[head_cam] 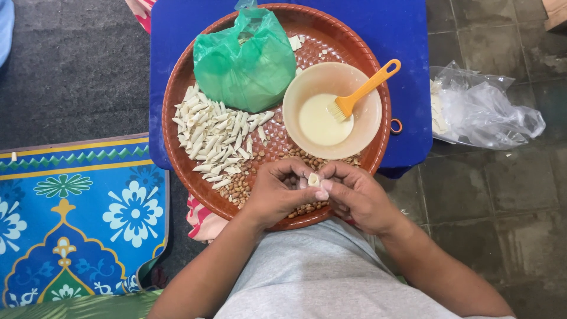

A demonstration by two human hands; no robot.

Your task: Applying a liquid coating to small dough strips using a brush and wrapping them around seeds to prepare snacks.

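Over the near edge of the round brown tray (177,88), the left hand (276,192) and right hand (357,195) both pinch one small pale dough wrap (313,179) between their fingertips, its long axis pointing away from the person.

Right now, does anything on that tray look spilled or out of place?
Little stands out. A few pale wrapper scraps lie loose by the green bag on the brown tray, away from the main pile of rolled pieces.
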